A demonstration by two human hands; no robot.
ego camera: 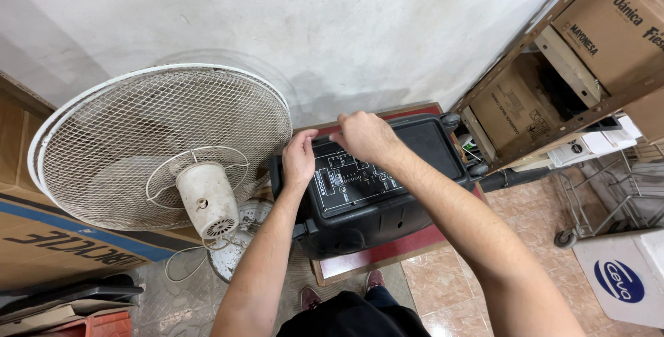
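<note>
Both arms reach to the black speaker point(373, 192): left hand point(299, 159) holds its edge, right hand point(363, 136) pinches a knob. Beside the speaker, the fan point(162, 147) could tip if bumped.

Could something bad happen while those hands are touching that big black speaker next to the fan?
Maybe. The black speaker sits on a red board close to its front edge, so pushing with the left hand or right hand might tip or slide it off. The white fan stands right against the speaker, so a bump could knock it over. The fan's cord loops on the floor near the feet and could trip someone.
</note>
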